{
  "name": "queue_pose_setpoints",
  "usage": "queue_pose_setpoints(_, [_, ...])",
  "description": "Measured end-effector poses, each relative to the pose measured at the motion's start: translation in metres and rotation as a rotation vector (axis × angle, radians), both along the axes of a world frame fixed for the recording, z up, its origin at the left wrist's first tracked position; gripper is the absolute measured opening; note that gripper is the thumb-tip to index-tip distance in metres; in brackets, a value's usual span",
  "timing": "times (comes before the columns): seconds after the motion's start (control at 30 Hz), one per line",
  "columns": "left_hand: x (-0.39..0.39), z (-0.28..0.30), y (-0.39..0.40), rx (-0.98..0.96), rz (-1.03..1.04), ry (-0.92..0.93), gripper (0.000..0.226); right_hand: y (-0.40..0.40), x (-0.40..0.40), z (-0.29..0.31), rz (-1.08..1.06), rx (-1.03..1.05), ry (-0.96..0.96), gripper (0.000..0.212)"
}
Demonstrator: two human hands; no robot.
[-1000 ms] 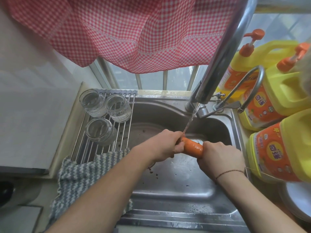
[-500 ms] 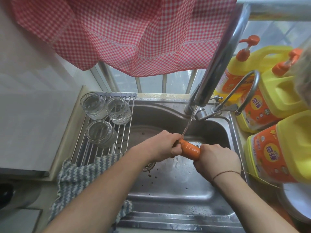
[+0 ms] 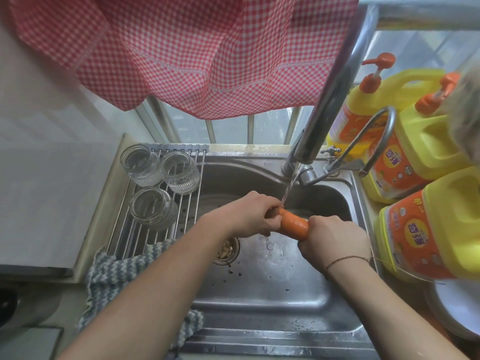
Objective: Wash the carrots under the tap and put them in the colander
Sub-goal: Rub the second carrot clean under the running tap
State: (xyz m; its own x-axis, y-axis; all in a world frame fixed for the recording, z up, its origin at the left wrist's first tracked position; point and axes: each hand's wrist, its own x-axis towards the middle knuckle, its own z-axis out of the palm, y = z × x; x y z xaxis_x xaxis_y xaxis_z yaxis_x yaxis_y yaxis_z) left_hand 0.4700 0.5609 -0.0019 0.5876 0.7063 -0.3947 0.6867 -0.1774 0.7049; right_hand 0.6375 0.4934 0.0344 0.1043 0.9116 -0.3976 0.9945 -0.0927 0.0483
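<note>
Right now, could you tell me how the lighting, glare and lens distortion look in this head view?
Head view: daylight comes through the window behind the red checked curtain; bright glare on the wet sink floor and along the tap; wide-angle bending curves the tap and yellow bottles; a pale blur intrudes at the right edge; the carrot, gripped by left hand and right hand, is sharp.

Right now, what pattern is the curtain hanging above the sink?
Red-and-white gingham check on the curtain, seen best in the head view.

one carrot, three jars, three detergent bottles
</note>
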Motion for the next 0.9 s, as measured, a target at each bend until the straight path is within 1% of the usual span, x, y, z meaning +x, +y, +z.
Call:
queue_pose_setpoints(0.23, [-0.006,0.009,0.012,-0.205,-0.015,-0.097,0.028,0.001,0.003,0.001,0.059,0.025,-0.027,0.011])
queue_pose_setpoints(0.43, [0.003,0.002,0.006,-0.238,0.173,-0.123,0.029,0.006,0.0,0.002,0.053,0.019,-0.052,0.009])
queue_pose_setpoints(0.63, [0.0,0.0,0.0,-0.228,0.149,-0.164,0.033,0.003,0.005,0.0,0.026,0.014,-0.041,0.012])
queue_pose_setpoints(0.77, [0.001,-0.001,0.0,-0.23,0.225,-0.201,0.03,0.004,0.001,0.002,0.036,0.008,-0.044,0.009])
queue_pose_setpoints(0.9, [0.001,0.0,0.0,-0.318,0.298,-0.243,0.031,0.004,0.0,0.004,0.046,0.023,-0.058,0.008])
